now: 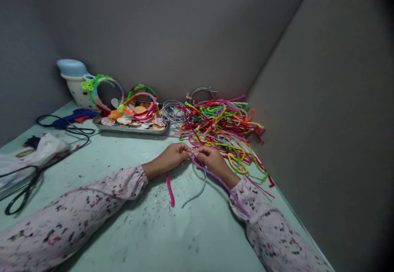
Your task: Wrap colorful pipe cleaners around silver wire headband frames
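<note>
My left hand (172,157) and my right hand (212,159) meet fingertip to fingertip over the pale green table (184,231). Both pinch the end of a grey headband (200,188) and a purple pipe cleaner (221,184) at the same spot. The purple pipe cleaner trails back over my right sleeve. The grey headband curves down toward me below my hands. A pink pipe cleaner (170,190) lies loose on the table under my left wrist.
A heap of coloured pipe cleaners (224,124) fills the back right corner, with bare grey headbands (172,110) beside it. A metal tray (129,129) holds shells and wrapped headbands. A blue glue gun (74,118), scissors (21,194), a plastic bag (33,153) and a lidded pot (74,79) sit left.
</note>
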`<act>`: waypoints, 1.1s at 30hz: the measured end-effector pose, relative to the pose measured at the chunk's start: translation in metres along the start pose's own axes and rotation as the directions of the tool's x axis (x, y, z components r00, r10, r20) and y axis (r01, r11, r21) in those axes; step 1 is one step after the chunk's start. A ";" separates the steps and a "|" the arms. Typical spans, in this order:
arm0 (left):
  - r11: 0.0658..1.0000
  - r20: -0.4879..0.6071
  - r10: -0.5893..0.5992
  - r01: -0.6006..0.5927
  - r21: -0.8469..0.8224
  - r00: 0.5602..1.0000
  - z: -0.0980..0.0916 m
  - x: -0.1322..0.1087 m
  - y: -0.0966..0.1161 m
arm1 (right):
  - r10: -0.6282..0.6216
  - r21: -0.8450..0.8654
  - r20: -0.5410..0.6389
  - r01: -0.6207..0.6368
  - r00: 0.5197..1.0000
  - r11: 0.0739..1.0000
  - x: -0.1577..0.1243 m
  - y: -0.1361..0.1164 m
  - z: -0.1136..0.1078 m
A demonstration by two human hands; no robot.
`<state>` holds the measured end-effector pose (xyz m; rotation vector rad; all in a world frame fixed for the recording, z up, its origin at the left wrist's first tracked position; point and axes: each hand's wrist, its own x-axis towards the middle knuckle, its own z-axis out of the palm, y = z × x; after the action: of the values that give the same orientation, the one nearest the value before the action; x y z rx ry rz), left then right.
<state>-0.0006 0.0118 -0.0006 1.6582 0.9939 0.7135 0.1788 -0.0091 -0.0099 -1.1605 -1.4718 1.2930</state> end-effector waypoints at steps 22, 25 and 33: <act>0.999 0.022 -0.049 0.049 -0.015 0.999 0.000 0.002 -0.003 | 0.002 -0.060 0.057 0.001 0.998 0.998 0.000 -0.003 -0.001; 0.999 0.035 -0.037 0.038 -0.018 0.999 0.000 0.002 -0.003 | -0.002 -0.075 0.045 0.005 0.999 0.997 -0.002 -0.007 0.000; 0.999 0.049 -0.027 0.028 -0.020 0.998 0.000 0.002 -0.004 | -0.011 -0.069 0.076 0.016 0.997 0.998 0.002 0.001 -0.001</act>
<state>-0.0004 0.0142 -0.0046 1.6333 0.9700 0.6603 0.1791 -0.0068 -0.0108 -1.1556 -1.5876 1.2981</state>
